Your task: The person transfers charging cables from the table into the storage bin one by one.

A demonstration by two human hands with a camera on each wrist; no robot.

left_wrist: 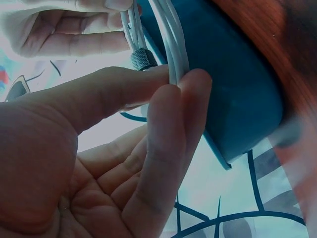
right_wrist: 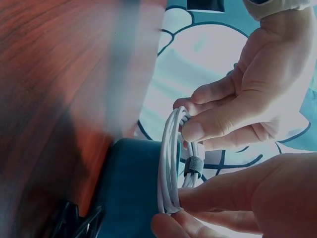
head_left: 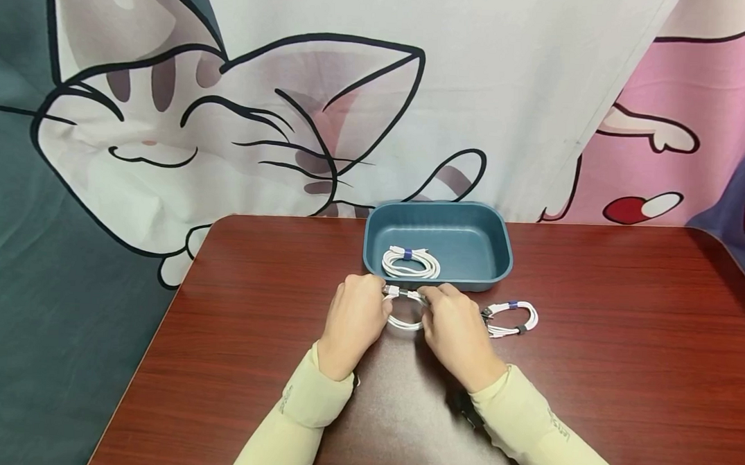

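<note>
A coiled white cable (head_left: 404, 325) is held up between both hands just in front of the blue tray (head_left: 472, 247). My left hand (head_left: 356, 318) pinches one side of the loop between thumb and fingers, seen close in the left wrist view. On the opposite side, my right hand (head_left: 458, 330) pinches the same coil. A dark grey tie (right_wrist: 193, 166) wraps the strands between the two hands. Inside the tray, at its front left, lies another white cable coil (head_left: 411, 265) bound with a purple tie.
Right of my right hand, a third white cable (head_left: 521, 315) lies on the brown table (head_left: 622, 368), with purple and black ties; the hand partly covers it. A curtain (head_left: 510, 93) with printed cartoon figures hangs behind the table's far edge.
</note>
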